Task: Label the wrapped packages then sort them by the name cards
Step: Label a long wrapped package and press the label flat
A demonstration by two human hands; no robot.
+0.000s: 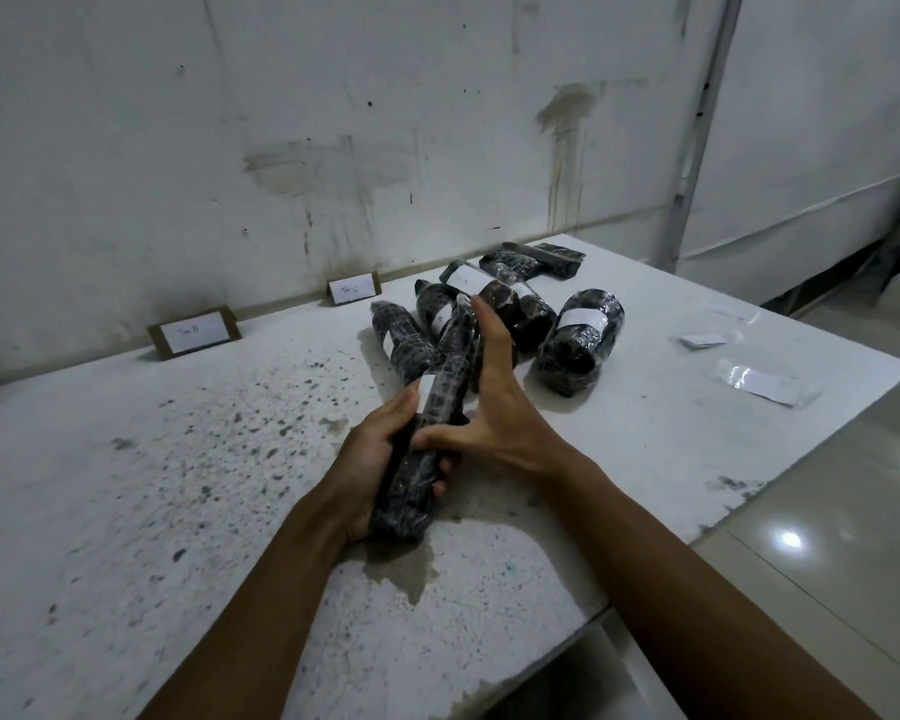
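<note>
Leftmost, two name cards (194,332) (353,289) stand at the table's (126,485) far edge, writing too faint to read. Near the front edge the left hand (372,459) grips a long package (432,433), its axis pointing away toward the pile (515,314). Its white label (427,389) looks blank. Beside it, the right hand (494,407) lies spread, fingers straight along the package.

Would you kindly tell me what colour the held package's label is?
White, on the dark wrapped package; the head view shows it.
</note>
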